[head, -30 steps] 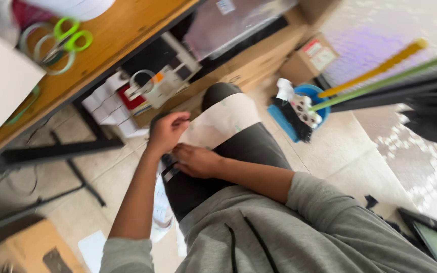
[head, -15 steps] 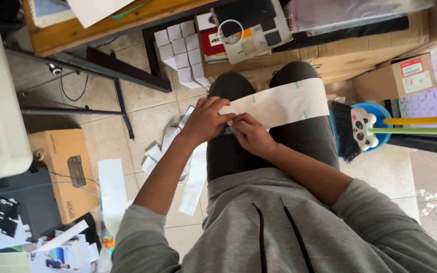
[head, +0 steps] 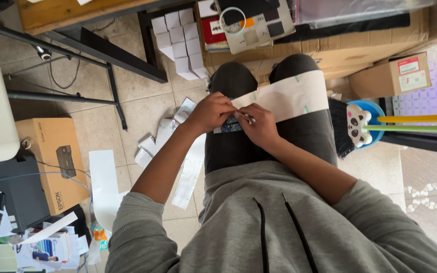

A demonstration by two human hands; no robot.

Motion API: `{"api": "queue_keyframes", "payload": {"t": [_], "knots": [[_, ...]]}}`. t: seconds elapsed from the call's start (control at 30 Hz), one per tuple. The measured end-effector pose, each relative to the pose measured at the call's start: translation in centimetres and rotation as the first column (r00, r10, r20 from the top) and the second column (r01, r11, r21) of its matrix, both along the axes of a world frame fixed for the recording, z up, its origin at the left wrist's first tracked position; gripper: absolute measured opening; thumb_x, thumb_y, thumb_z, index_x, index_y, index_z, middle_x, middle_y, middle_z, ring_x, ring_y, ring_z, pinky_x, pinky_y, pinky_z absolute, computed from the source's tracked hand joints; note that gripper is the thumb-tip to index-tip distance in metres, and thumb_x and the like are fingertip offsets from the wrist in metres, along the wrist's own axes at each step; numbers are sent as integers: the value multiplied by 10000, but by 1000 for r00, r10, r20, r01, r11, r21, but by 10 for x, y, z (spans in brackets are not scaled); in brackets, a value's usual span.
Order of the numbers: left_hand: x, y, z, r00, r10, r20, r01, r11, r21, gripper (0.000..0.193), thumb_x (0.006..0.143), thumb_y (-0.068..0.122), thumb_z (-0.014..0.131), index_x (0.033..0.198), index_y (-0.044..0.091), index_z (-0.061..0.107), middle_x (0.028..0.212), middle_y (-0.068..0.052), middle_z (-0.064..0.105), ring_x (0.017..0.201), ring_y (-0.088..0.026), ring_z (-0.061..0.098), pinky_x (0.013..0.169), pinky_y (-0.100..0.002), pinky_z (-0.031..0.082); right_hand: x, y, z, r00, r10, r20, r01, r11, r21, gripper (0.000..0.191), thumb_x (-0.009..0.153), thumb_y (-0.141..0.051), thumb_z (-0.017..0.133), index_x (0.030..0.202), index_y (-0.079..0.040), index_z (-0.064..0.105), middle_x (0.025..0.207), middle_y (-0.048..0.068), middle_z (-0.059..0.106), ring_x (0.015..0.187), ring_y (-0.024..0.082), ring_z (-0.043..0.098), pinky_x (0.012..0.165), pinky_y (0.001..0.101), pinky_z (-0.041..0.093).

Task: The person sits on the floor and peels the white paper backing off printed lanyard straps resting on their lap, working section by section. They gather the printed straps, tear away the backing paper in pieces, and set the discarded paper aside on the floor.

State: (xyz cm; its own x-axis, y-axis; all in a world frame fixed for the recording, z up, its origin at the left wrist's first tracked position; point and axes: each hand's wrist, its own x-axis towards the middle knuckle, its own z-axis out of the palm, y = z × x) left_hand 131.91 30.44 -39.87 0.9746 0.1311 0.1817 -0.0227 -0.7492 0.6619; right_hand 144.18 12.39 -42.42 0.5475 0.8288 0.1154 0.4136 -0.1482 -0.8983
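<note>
Both hands meet on the lap — the left hand (head: 209, 113) and the right hand (head: 260, 125) pinch the near end of a long white paper strip (head: 292, 96) that lies across both dark-clad thighs. Beyond the hands, on the floor, white small boxes (head: 179, 43) stand stacked in rows, and just right of them sits a red-and-white package (head: 211, 30) under a grey card with dark squares and a clear tape ring (head: 236, 20). Farther right of the right hand, a brown carton (head: 391, 76) carries a white label with a red band. Left of the left hand, a flat brown box (head: 51, 156) printed with a small device picture lies on the tiles, and loose white paper pieces (head: 165, 139) are scattered just below the left wrist.

The left hand is curled, fingers folded over the strip's edge; the right hand is closed in a fine pinch, thumb and fingertips pressing at the same edge, where a small patterned blue-and-white piece (head: 230, 125) shows beneath. The hands nearly touch each other.

The strip is smooth and off-white, with short green tick marks along its edges — it runs away from the hands toward the right knee, ending beside a blue dustpan and brush (head: 360, 124).
</note>
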Motion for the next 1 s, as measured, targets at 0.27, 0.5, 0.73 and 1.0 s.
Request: {"api": "queue_keyframes", "payload": {"t": [0.27, 0.5, 0.73, 1.0], "knots": [[-12, -14, 0, 953, 82, 293, -156, 958, 241, 69, 889, 104, 766, 923, 74, 715, 968, -44, 698, 985, -271, 661, 859, -403, 520, 32, -3, -19, 457, -284, -843, 419, 905, -77, 244, 1063, -195, 642, 994, 36, 681, 894, 52, 706, 783, 121, 664, 685, 284, 534], [1, -31, 2, 906, 374, 199, -334, 919, -209, 65, 1031, 87, 643, 1087, 58, 629, 1085, -114, 721, 1008, -304, 683, 873, -403, 543, 44, -70, 43, 137, -210, -968, 222, 959, -176, 392, 1023, -389, 557, 1096, -10, 625, 1055, 107, 688, 1001, 221, 686, 895, 436, 559], [22, -33, 27, 922, 228, 312, -199, 973, -120, 260, 951, -64, 580, 1173, 58, 642, 1023, -134, 669, 921, -336, 686, 774, -409, 565, 43, -58, 57, -87, -257, -962, 240, 932, -271, 527, 957, -424, 508, 1343, -67, 553, 1229, 86, 682, 1085, 233, 685, 981, 448, 509], [70, -97, 25, 989, 108, 103, -86, 977, -194, 315, 912, 1, 544, 1215, 65, 601, 1043, -178, 656, 973, -387, 660, 796, -450, 540, 193, -87, 42, 722, -171, -670, 2, 969, -245, 364, 896, -138, 726, 1236, -16, 677, 1066, 36, 747, 950, 166, 703, 808, 327, 563]]}}
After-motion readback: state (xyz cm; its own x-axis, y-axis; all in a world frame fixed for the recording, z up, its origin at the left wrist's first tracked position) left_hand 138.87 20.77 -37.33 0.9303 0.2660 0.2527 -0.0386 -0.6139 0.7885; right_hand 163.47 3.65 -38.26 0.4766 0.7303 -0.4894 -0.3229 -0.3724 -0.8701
